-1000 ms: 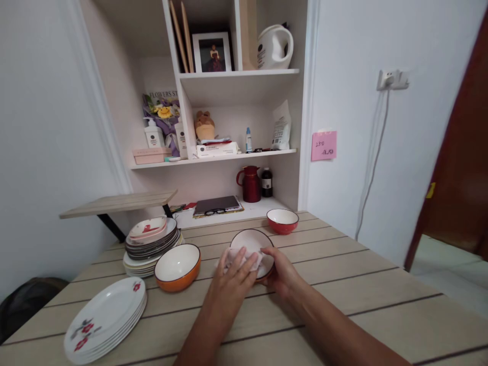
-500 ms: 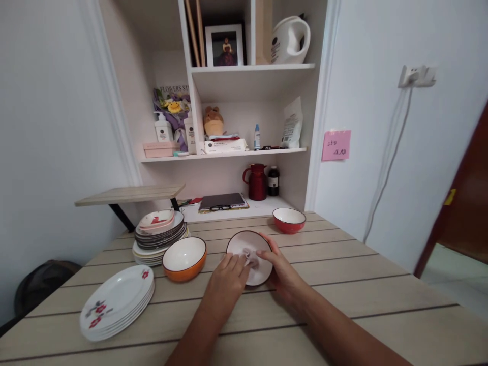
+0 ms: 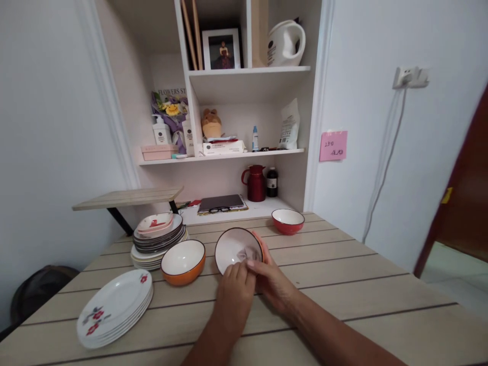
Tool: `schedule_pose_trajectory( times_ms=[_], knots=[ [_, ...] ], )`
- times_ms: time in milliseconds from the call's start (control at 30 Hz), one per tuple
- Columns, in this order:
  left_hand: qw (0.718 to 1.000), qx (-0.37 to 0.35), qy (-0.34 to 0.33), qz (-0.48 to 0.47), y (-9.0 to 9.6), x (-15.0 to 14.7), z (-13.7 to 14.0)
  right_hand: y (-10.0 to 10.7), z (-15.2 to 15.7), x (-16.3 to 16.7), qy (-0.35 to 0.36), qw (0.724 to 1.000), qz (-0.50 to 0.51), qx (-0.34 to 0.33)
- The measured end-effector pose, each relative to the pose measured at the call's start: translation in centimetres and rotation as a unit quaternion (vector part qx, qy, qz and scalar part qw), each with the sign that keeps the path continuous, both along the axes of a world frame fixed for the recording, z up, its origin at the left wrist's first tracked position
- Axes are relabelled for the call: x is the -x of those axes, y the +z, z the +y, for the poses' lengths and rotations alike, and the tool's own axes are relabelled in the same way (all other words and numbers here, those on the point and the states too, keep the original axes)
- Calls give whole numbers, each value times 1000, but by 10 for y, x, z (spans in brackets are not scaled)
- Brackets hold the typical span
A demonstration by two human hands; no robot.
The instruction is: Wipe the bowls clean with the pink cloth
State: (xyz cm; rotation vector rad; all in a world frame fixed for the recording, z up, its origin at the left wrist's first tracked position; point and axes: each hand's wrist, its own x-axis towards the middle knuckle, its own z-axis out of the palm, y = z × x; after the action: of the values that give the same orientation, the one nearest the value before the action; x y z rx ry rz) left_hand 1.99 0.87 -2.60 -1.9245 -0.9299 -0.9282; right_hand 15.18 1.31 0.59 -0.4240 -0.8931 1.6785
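A dark-rimmed bowl (image 3: pixel 231 249), white inside with orange showing at its side, is tilted toward me above the table. My right hand (image 3: pixel 269 272) grips its right side, thumb over the rim and fingers behind. My left hand (image 3: pixel 237 284) is closed on a crumpled greyish cloth (image 3: pixel 247 253) and presses it against the inside of the bowl near the lower right rim. The left fingertips are partly hidden by the cloth and bowl. Left of my hands stands an orange bowl (image 3: pixel 183 260); a red bowl (image 3: pixel 288 221) sits farther back on the right.
Oval white plates (image 3: pixel 116 305) with red flowers are stacked at the front left. Behind them rises a pile of mixed plates and dishes (image 3: pixel 158 243), near a small raised shelf (image 3: pixel 129 197). A red jug (image 3: pixel 256 184) and a dark folder (image 3: pixel 222 203) lie beyond the table (image 3: pixel 343 284).
The bowl has shifted slightly left and turned in my right hand. My left hand has moved with the cloth from the bowl's middle toward its lower right side.
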Motion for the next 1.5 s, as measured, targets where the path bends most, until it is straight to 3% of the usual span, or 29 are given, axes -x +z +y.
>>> schedule_pose_trajectory(
  times_ms=[200,400,633,1000,1167,1300,1500],
  knots=[
    [998,6,-62,2,-4,-8,2,2,3,0,-59,998,-34,20],
    [991,89,-67,75,5,5,-2,25,7,-18,-114,989,-89,-30],
    [995,9,-18,101,6,15,3,27,12,-41,-59,986,-157,-19],
    [998,44,26,41,0,14,4,10,8,-15,1,999,-49,-6],
    [996,55,-30,63,0,10,4,8,10,-13,-57,997,-2,50],
    [993,89,-31,72,2,6,1,2,14,-14,-99,988,2,115],
    [998,49,-8,31,-1,6,-4,0,12,-8,-118,988,-19,102]
  ],
)
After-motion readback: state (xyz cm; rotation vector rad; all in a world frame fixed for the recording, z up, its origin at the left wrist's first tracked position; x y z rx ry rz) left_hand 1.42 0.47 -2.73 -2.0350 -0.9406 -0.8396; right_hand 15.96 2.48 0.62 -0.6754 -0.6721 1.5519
